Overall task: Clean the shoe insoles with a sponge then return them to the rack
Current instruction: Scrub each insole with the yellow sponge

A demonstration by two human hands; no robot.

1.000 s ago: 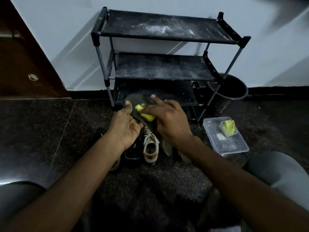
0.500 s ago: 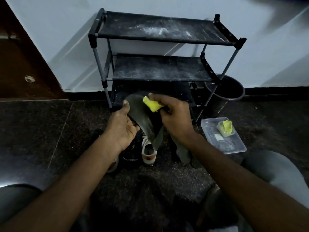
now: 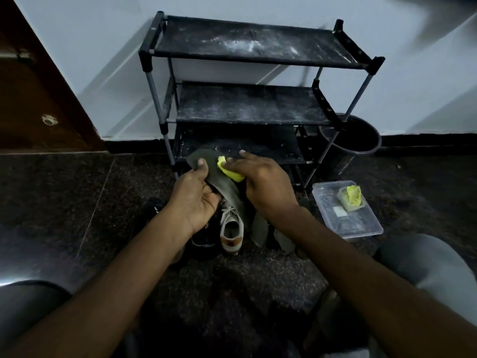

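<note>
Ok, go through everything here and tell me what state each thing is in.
insole, gripped in the left hand, tilted.
sponge, held by the right hand against the insole.
rack, upright, shelves dusty.
grey shoe, upright on the floor.
clear container, open, small tub inside.
loose insoles, down beside the grey shoe.
bin, upright beside the rack.

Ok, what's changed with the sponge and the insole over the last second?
The right hand slid the sponge from the middle of the insole up towards its far end, tilting it off the surface, and has now brought it back down against it. The left hand still grips the insole; the rack, shoes and plastic box have not moved.
</note>
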